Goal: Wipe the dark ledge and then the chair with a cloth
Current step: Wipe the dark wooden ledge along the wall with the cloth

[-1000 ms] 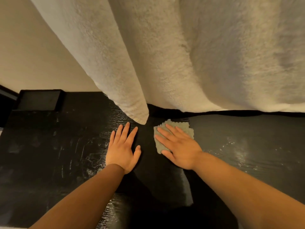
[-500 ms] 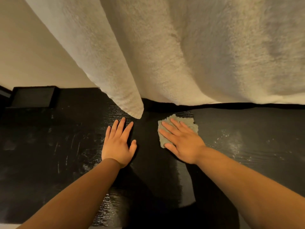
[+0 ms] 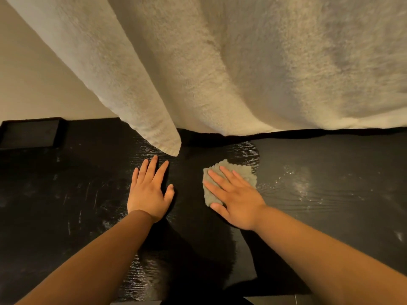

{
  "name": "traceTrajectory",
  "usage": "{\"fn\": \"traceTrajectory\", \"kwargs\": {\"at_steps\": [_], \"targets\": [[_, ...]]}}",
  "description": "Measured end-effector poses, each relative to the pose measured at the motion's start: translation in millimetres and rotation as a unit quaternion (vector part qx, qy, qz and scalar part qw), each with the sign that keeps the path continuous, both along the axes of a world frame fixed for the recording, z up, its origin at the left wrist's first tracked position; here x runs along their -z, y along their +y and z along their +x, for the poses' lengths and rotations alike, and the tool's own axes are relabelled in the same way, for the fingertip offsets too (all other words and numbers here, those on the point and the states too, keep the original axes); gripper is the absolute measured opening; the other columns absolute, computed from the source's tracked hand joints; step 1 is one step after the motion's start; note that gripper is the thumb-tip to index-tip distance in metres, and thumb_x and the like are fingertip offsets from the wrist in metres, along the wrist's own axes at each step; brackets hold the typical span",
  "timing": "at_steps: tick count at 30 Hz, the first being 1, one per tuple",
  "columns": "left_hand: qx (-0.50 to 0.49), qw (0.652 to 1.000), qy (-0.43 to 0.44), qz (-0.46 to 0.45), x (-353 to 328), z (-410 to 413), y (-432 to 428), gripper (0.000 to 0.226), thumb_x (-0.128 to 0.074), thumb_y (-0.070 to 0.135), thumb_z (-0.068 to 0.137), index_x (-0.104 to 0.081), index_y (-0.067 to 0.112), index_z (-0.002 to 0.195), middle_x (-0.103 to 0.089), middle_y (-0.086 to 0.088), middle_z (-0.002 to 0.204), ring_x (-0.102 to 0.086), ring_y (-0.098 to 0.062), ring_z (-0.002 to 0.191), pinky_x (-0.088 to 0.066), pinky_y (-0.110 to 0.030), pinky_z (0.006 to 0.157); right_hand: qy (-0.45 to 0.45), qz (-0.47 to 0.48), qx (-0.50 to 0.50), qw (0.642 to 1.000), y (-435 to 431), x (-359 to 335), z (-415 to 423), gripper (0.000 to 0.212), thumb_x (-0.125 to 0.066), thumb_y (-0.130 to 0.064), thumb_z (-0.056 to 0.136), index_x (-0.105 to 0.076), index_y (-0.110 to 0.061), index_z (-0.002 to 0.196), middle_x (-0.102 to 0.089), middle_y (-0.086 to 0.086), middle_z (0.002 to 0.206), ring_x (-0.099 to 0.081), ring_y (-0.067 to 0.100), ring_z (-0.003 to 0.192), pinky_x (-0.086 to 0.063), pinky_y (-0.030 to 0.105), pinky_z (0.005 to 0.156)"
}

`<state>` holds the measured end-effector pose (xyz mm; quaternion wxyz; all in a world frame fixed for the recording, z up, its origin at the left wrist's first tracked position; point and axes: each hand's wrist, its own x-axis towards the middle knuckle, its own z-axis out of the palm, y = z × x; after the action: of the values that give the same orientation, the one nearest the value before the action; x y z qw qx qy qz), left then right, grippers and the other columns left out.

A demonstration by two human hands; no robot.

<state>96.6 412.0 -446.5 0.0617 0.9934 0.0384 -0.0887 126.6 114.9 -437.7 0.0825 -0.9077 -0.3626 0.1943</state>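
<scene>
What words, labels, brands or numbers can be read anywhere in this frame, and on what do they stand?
None: no text can be read in this frame.
The ledge, cloth, white fabric, wall and dark tray show no writing, label or logo. The pale marks on the ledge are streaks and glare, not characters.

Your view is dim and warm-toned. Glare streaks the dark ledge (image 3: 319, 183) at the right of the frame, and a heavy shadow pools at lower centre. The edges bend with wide-angle distortion. The pale towel (image 3: 242, 62) looks soft at upper right.
</scene>
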Motion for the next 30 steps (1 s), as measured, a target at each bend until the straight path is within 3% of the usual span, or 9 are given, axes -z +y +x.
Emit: {"fn": "traceTrajectory", "kwargs": {"at_steps": [2, 5, 8, 13, 16, 20, 23, 25, 30], "targets": [[-0.001, 1.000, -0.001, -0.002, -1, 1, -1, 0.074, -0.025, 0.058, 0.097, -0.020, 0.032, 0.167, -0.009, -0.002, 0.176, -0.001, -0.026, 0.163, -0.006, -0.052, 0.132, -0.015, -0.008, 0.020, 1.000, -10, 4, 21, 0.067, -0.018, -0.063, 0.103, -0.013, -0.035, 0.164, 0.003, -0.008, 0.172, 0.013, 0.023, 0.157, 0.004, 0.045, 0.128], [0.000, 1.000, 0.002, 0.001, -3, 1, -2, 0.074, -0.024, 0.059, 0.097, -0.018, 0.032, 0.167, -0.007, -0.002, 0.176, 0.000, -0.026, 0.163, -0.004, -0.050, 0.132, -0.027, -0.028, 0.155, 0.987, -16, 2, 55, 0.066, -0.011, -0.060, 0.104, -0.006, -0.034, 0.164, 0.003, -0.005, 0.172, 0.012, 0.024, 0.158, 0.000, 0.049, 0.128], [0.002, 1.000, 0.004, 0.000, -3, 1, -2, 0.074, -0.025, 0.058, 0.097, -0.018, 0.032, 0.167, -0.007, -0.002, 0.176, -0.001, -0.026, 0.163, -0.003, -0.050, 0.132, -0.019, -0.036, 0.207, 0.978, -4, 0, 48, 0.066, -0.012, -0.059, 0.106, -0.001, -0.031, 0.165, 0.010, -0.004, 0.172, 0.017, 0.025, 0.156, 0.009, 0.046, 0.127], [0.004, 1.000, -0.003, -0.006, -2, 1, 0, 0.073, -0.029, 0.058, 0.098, -0.018, 0.033, 0.166, -0.008, -0.002, 0.176, -0.002, -0.026, 0.163, -0.004, -0.051, 0.132, 0.001, -0.029, 0.072, 0.997, 14, -4, -19, 0.071, -0.014, -0.064, 0.102, -0.003, -0.033, 0.164, 0.015, -0.007, 0.171, 0.025, 0.024, 0.155, 0.011, 0.046, 0.126], [0.005, 1.000, -0.004, -0.006, -1, 2, -1, 0.073, -0.029, 0.058, 0.099, -0.019, 0.033, 0.166, -0.008, -0.002, 0.176, -0.002, -0.027, 0.162, -0.004, -0.050, 0.132, 0.014, -0.016, 0.017, 1.000, -9, -2, -24, 0.067, -0.018, -0.063, 0.104, -0.007, -0.036, 0.164, 0.011, -0.011, 0.171, 0.020, 0.019, 0.156, 0.010, 0.043, 0.126], [0.003, 1.000, -0.004, -0.009, 0, 1, 0, 0.073, -0.030, 0.058, 0.099, -0.020, 0.032, 0.166, -0.010, -0.002, 0.176, -0.002, -0.028, 0.162, -0.006, -0.051, 0.132, -0.019, -0.035, 0.128, 0.991, -31, 4, 6, 0.064, -0.020, -0.058, 0.106, -0.009, -0.035, 0.164, 0.004, -0.009, 0.172, 0.012, 0.020, 0.158, -0.004, 0.048, 0.128], [0.003, 1.000, -0.009, -0.006, 2, 2, -1, 0.072, -0.032, 0.057, 0.100, -0.021, 0.031, 0.166, -0.011, -0.004, 0.176, -0.004, -0.029, 0.162, -0.007, -0.052, 0.131, -0.028, -0.048, 0.193, 0.980, -12, 6, -1, 0.062, -0.019, -0.052, 0.107, -0.003, -0.032, 0.164, 0.008, -0.007, 0.172, 0.017, 0.023, 0.157, 0.005, 0.047, 0.128], [0.006, 1.000, -0.009, -0.004, 3, 0, 0, 0.072, -0.035, 0.056, 0.100, -0.021, 0.030, 0.166, -0.012, -0.005, 0.175, -0.005, -0.030, 0.162, -0.007, -0.053, 0.131, -0.029, -0.056, 0.186, 0.980, 5, 2, -29, 0.063, -0.017, -0.050, 0.107, 0.000, -0.030, 0.164, 0.012, -0.005, 0.172, 0.021, 0.026, 0.156, 0.012, 0.046, 0.126], [0.011, 1.000, -0.014, -0.007, 4, -1, 2, 0.072, -0.034, 0.055, 0.100, -0.022, 0.029, 0.166, -0.012, -0.006, 0.175, -0.006, -0.031, 0.162, -0.009, -0.054, 0.131, 0.003, -0.021, 0.083, 0.996, 6, -4, -92, 0.061, -0.026, -0.050, 0.107, -0.011, -0.033, 0.164, 0.007, -0.009, 0.172, 0.019, 0.021, 0.156, 0.008, 0.043, 0.126]]}}
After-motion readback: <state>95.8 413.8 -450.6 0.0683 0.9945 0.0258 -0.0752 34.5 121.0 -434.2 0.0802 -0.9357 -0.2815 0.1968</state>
